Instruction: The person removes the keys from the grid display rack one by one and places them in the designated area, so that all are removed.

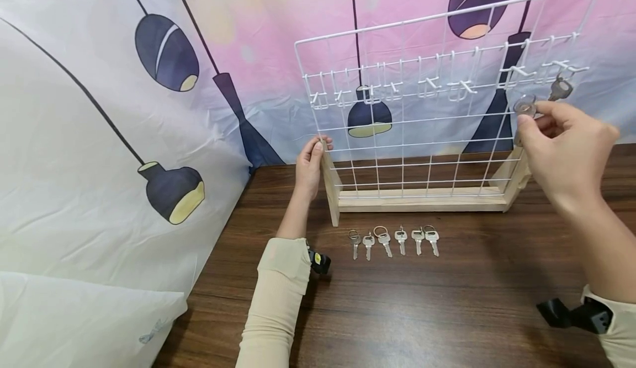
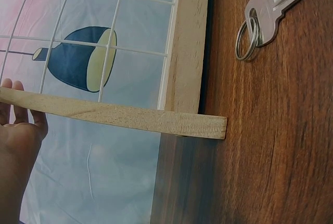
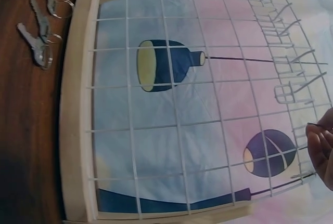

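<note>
My left hand (image 1: 310, 164) grips the wooden side post (image 1: 330, 186) of a white wire grid rack (image 1: 429, 120); in the left wrist view its fingers (image 2: 21, 115) curl around that post. At the rack's right, my right hand (image 1: 571, 153) pinches a key (image 1: 524, 105) with a ring, held up just below a white hook (image 1: 517, 72). Fingers hide most of this key. A second key (image 1: 560, 88) hangs from the far-right hook. In the right wrist view the right hand (image 3: 321, 151) shows only at the edge, near the row of hooks.
Several keys with rings, among them one at the right end (image 1: 432, 241), lie in a row on the dark wooden table (image 1: 397, 313) before the rack. More white hooks (image 1: 429, 85) line the grid's upper part. Behind hangs a lamp-patterned cloth (image 1: 278, 37).
</note>
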A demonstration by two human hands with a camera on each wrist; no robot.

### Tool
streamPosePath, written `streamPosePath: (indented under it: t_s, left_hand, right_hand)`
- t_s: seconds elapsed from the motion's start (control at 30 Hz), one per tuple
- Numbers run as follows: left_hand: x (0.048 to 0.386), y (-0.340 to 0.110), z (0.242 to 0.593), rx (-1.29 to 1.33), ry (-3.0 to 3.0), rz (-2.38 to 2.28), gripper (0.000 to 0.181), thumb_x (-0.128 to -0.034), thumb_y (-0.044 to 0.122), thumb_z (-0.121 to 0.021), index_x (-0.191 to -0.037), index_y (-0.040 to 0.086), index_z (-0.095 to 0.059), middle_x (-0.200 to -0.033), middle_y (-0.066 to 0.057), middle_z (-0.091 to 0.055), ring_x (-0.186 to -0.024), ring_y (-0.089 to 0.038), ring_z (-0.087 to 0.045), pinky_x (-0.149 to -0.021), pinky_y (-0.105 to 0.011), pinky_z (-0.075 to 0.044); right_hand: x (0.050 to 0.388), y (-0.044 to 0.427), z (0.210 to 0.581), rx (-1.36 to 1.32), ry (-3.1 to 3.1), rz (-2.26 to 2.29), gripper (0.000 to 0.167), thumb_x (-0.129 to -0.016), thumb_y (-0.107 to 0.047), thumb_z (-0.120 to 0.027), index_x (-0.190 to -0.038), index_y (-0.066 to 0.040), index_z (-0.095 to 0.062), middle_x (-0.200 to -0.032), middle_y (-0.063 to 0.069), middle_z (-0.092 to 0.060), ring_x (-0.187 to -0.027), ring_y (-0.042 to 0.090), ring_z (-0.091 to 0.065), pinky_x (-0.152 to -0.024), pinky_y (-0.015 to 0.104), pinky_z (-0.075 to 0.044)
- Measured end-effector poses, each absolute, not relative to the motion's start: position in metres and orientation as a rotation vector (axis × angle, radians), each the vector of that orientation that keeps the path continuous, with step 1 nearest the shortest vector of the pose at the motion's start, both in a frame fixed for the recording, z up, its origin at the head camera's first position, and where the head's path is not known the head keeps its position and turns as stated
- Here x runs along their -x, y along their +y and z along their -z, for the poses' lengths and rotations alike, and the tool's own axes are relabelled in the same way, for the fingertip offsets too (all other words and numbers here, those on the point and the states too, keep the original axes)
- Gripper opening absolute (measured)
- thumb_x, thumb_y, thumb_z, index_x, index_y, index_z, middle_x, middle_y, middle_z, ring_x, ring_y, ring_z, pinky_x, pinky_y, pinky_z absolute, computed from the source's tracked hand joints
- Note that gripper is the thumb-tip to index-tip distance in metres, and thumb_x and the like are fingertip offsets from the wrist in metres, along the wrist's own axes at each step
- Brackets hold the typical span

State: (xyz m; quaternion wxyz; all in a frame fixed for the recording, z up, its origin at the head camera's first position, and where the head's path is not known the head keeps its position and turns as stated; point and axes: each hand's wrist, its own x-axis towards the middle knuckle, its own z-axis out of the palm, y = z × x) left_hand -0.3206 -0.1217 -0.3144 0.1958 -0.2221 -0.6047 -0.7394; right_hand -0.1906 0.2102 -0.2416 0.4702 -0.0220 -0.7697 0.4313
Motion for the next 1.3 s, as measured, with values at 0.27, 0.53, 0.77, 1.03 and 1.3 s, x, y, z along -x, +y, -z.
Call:
streamPosePath:
  t_s: [0.27, 0.53, 0.77, 1.03, 1.3]
  left_hand:
    - [0.319, -0.122, 0.313, 0.621, -1.696, 2.071, 0.029, -0.0967, 0.003, -0.041, -0.114, -0.020, -0.048, -0.099, -0.006, -0.062, -0.089, -0.013, -0.059, -0.096, -0.048, -0.038]
    - [0.321, -0.122, 0.314, 0.615, -1.691, 2.073, 0.027, -0.0965, 0.003, -0.042, -0.112, -0.018, -0.049, -0.098, -0.003, -0.063, -0.094, -0.027, -0.059, -0.096, -0.054, -0.034]
    - [0.319, -0.122, 0.314, 0.606, -1.701, 2.061, 0.027, -0.0965, 0.003, -0.042, -0.113, -0.018, -0.049, -0.098, -0.004, -0.063, -0.096, -0.031, -0.058, -0.095, -0.049, -0.038]
    - [0.320, -0.122, 0.315, 0.618, -1.699, 2.058, 0.027, -0.0964, 0.002, -0.042, -0.113, -0.018, -0.049, -0.098, -0.003, -0.063, -0.090, -0.017, -0.060, -0.096, -0.050, -0.037]
    - [0.322, -0.123, 0.315, 0.633, -1.695, 2.055, 0.029, -0.0964, 0.002, -0.041, -0.114, -0.019, -0.048, -0.097, -0.001, -0.062, -0.089, -0.013, -0.059, -0.096, -0.052, -0.036]
  right_hand:
    - [0.188, 0.205, 0.258, 0.022, -1.970, -1.011, 0.021, -0.082, -0.011, -0.061, -0.093, 0.004, -0.071, -0.059, -0.039, -0.042, -0.049, -0.019, -0.040, -0.051, 0.005, -0.031]
    - [0.189, 0.207, 0.270, -0.055, -2.105, -1.010, 0.019, -0.082, -0.009, -0.064, -0.094, 0.004, -0.069, -0.059, -0.039, -0.043, -0.052, -0.021, -0.042, -0.051, 0.003, -0.032]
    - [0.192, 0.210, 0.288, -0.136, -2.229, -1.086, 0.017, -0.083, -0.005, -0.064, -0.096, 0.006, -0.066, -0.056, -0.032, -0.048, -0.048, -0.015, -0.046, -0.044, 0.007, -0.033]
    - [0.193, 0.207, 0.310, -0.153, -2.376, -1.049, 0.019, -0.084, -0.011, -0.065, -0.096, 0.003, -0.066, -0.056, -0.017, -0.056, -0.047, -0.009, -0.048, -0.045, 0.015, -0.035]
    - [0.197, 0.206, 0.330, -0.232, -2.520, -1.080, 0.019, -0.087, -0.010, -0.062, -0.095, 0.006, -0.064, -0.060, 0.004, -0.062, -0.045, 0.002, -0.053, -0.046, 0.018, -0.037]
